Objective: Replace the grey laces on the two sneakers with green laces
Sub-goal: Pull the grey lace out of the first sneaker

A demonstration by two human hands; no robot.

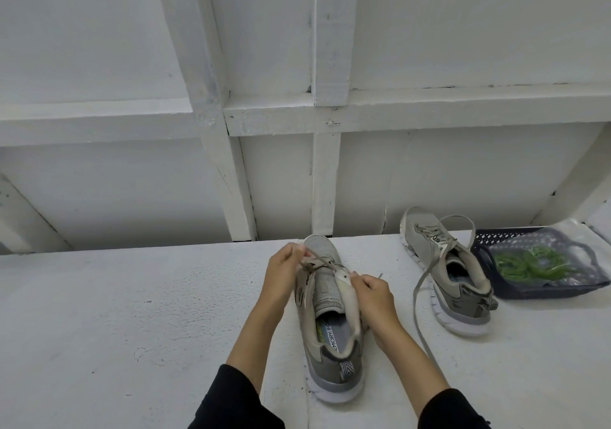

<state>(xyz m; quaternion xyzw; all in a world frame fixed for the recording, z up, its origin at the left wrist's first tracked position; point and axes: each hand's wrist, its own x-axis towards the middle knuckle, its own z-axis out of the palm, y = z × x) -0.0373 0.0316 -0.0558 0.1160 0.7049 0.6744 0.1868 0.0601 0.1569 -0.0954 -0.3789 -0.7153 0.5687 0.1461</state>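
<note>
Left hand (283, 271) is pinching the grey lace (319, 261) up near the toe of the near sneaker (330, 322), fingers curled on it. Right hand (372, 291) is gripping the shoe's right eyelet edge, fingertips bunched there; whether it is also holding lace is hard to make out. Hands are sitting close, either side of the tongue. Shoe is standing lower centre of the frame, heel toward the camera, grey mesh, white ridged sole, insole print partly cut off by the collar. Second sneaker (444, 270) is lying right of centre, its loose grey lace (420, 299) trailing down over the white rough-painted bench (132, 313). Green laces (525, 263) are bunched inside a clear bag in a dark perforated plastic basket (562, 291) at the right edge. Black sleeves are running off the bottom.
</note>
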